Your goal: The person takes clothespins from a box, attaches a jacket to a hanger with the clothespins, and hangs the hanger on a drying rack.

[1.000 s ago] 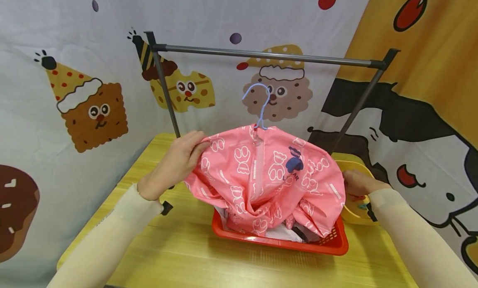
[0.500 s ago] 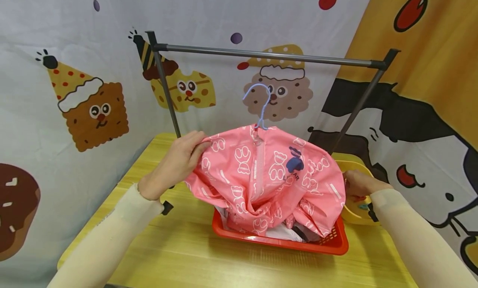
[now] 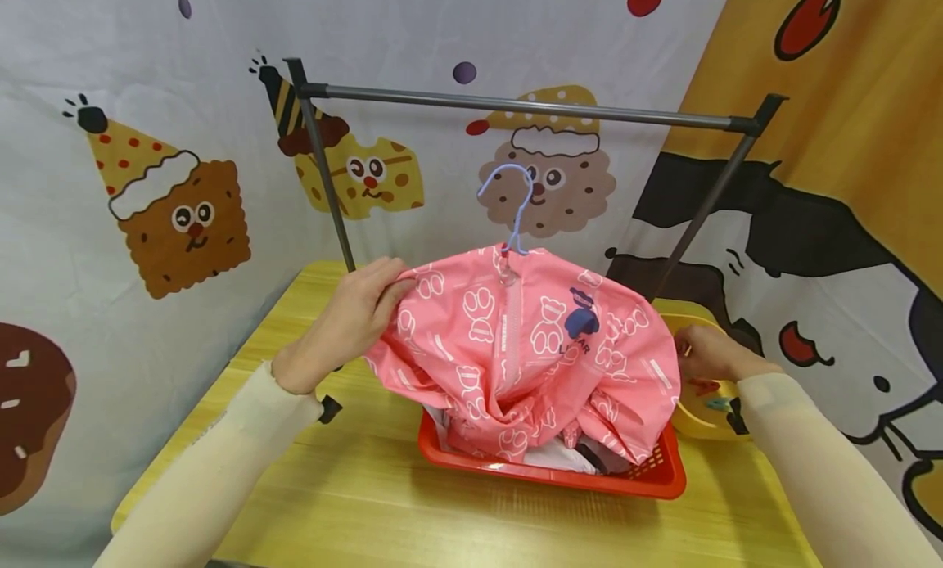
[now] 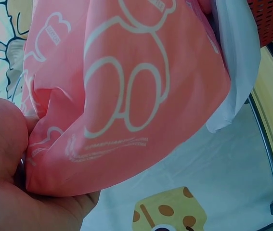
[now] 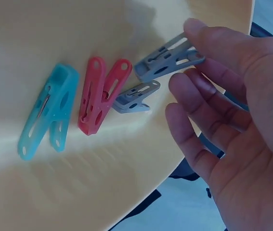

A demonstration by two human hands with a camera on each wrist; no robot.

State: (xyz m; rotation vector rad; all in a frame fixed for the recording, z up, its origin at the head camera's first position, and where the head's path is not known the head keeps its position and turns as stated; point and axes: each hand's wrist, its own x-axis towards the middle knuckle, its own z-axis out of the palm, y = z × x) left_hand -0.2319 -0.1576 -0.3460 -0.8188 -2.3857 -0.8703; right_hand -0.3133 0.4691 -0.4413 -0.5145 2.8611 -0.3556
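My left hand (image 3: 361,310) grips the shoulder of a pink bear-print jacket (image 3: 471,306), its thumb in front of the cloth. A thin blue-purple hanger (image 3: 519,220) sticks up from the jacket's collar; the rest of it is hidden inside. Over the yellow tub (image 3: 696,425), my right hand (image 5: 252,115) pinches a grey clothespin (image 5: 153,66) by its handle ends, between thumb and fingers. In the right wrist view a second grey clothespin (image 5: 131,102), a pink-red clothespin (image 5: 96,98) and a teal clothespin (image 5: 61,98) lie in the tub.
Under the jacket stands a red basket (image 3: 552,474) with more clothes inside, on a yellow wooden table (image 3: 354,502). Behind it rises a grey metal rack with a horizontal bar (image 3: 516,105). A printed cloth backdrop (image 3: 412,28) hangs at the back.
My right hand has risen slightly in the tub, so the clothespins below it show more. The left hand and the jacket have stayed in place.
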